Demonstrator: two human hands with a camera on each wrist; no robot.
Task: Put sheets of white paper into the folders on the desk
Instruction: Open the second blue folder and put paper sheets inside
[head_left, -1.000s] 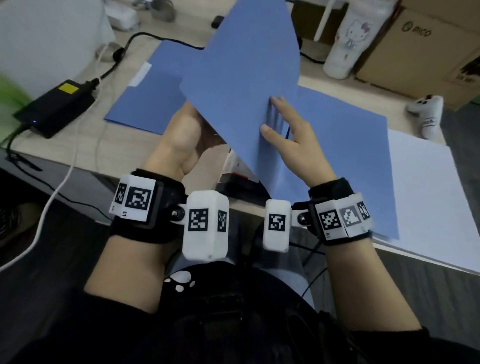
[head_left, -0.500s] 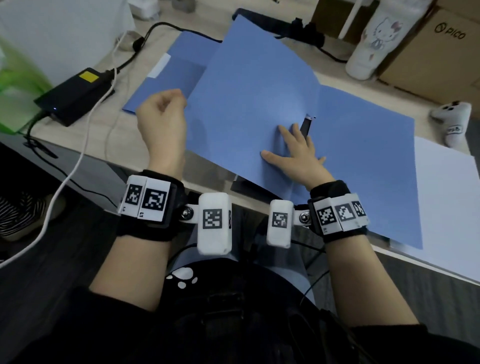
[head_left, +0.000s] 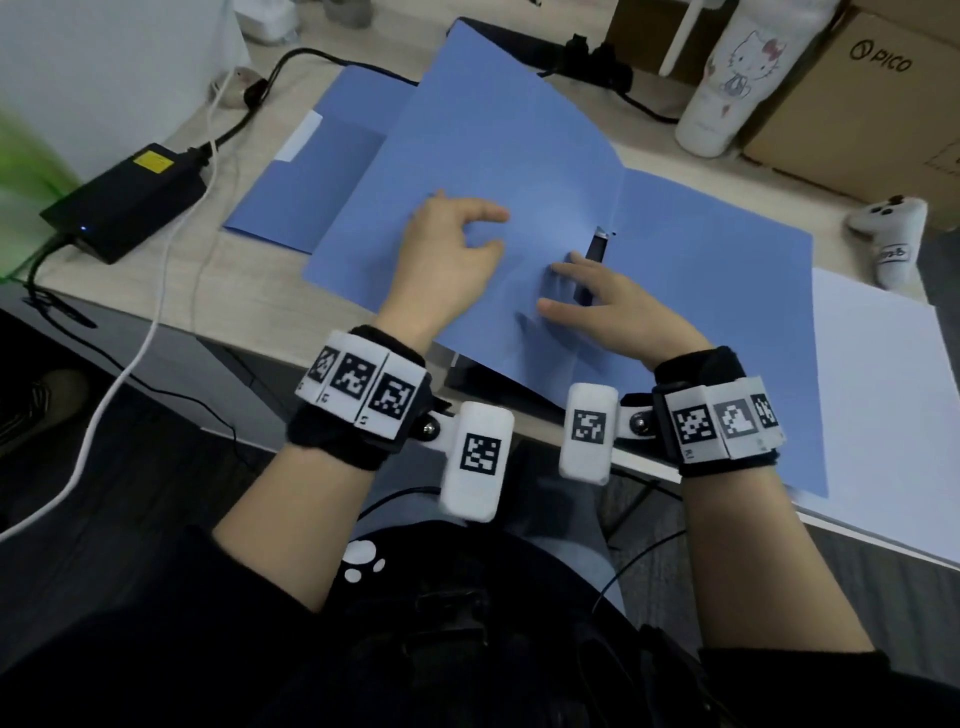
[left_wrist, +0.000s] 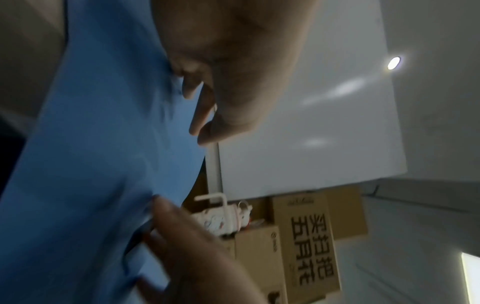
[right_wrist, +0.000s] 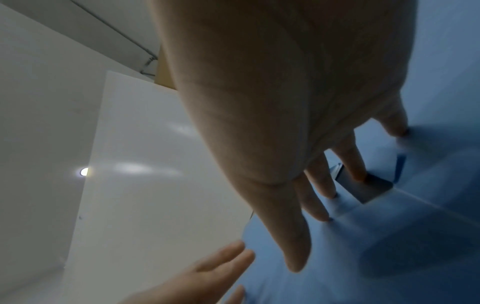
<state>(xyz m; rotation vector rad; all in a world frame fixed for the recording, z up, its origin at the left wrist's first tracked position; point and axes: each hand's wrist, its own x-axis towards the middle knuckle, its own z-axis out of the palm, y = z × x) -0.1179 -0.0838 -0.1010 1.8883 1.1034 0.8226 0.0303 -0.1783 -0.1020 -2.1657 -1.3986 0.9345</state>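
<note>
An open blue folder lies spread across the middle of the head frame, its left flap lifted a little and its spine running down past a dark metal clip at centre. The lower left corner of the folder overhangs the front edge of the tabletop, above the person's lap. The left hand rests on the left flap with fingers loosely curled, holding nothing. The right hand lies flat with fingers spread, fingertips pressing the folder just beside the clip; the right wrist view shows those fingers straight and touching the blue surface.

A stack of white paper sits at the right of the frame, partly under the folder's right flap, its near edge along the tabletop's front edge. A second blue folder, closed, lies at upper left, tucked under the open one's left flap.

Open tabletop shows only at left centre, between the folders and a black power brick with its cables. Along the top right stand a white cartoon-printed bottle and cardboard boxes; a small white plush toy lies near the right edge, just above the paper. A white panel stands at upper left.
</note>
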